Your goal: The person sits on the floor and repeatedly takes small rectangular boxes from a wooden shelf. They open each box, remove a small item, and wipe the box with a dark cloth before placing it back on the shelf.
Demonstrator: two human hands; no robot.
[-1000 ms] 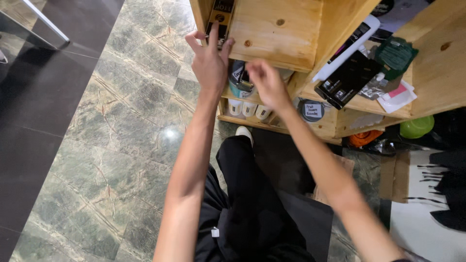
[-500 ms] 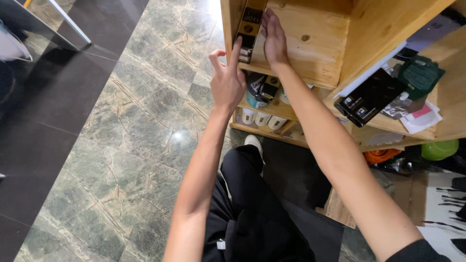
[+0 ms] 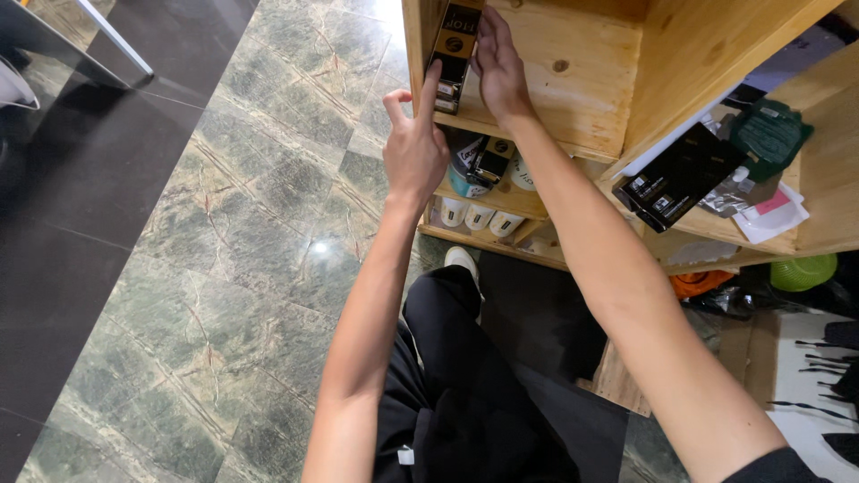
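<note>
1. Half a second ago the right hand lay flat beside the black and gold box; it remains there now, fingers straight and open, palm against the box's right side.
2. The left hand has barely moved: its forefinger touches the box's lower left edge, the other fingers loosely curled, gripping nothing.
3. A second ago the right hand was lower, by the shelf beneath; its rise suggests both hands are now steadying the box between them.
4. The box is a slim upright carton, glossy, standing at the left end of a pale knotty pine shelf.
5. Just below the left hand sit a teal tube and three white cups.
6. Well to the right of the right hand lie flat black packets.
7. Underneath is polished green marble floor.
</note>
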